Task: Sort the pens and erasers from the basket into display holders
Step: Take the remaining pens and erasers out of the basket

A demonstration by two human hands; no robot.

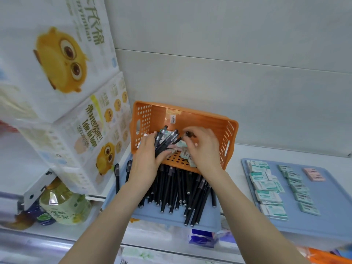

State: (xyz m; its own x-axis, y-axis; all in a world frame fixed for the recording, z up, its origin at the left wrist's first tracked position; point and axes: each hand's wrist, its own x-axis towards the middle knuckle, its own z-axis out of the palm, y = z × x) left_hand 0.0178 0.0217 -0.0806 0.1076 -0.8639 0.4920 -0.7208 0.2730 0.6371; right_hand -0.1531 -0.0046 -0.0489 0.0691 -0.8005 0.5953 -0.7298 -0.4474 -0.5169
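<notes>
An orange perforated basket point(231, 130) stands tilted toward me on the white shelf, with loose black pens and wrapped erasers point(183, 154) inside. My left hand point(146, 159) grips a bundle of black pens point(165, 139) in the basket. My right hand point(204, 147) reaches in beside it and pinches a single black pen point(188, 133) at its tip. In front of the basket, a blue tray point(152, 214) holds a pile of several black pens point(181, 189). A second blue tray point(331, 212) on the right holds rows of white-green erasers point(266, 185), green erasers point(299, 189) and pink erasers point(313, 174).
Stacked tissue packs with a yellow owl print point(62, 79) fill the left side against the basket. A yellow-green bottle point(64, 202) lies on a lower shelf at left. A white back wall point(247, 82) closes the shelf behind.
</notes>
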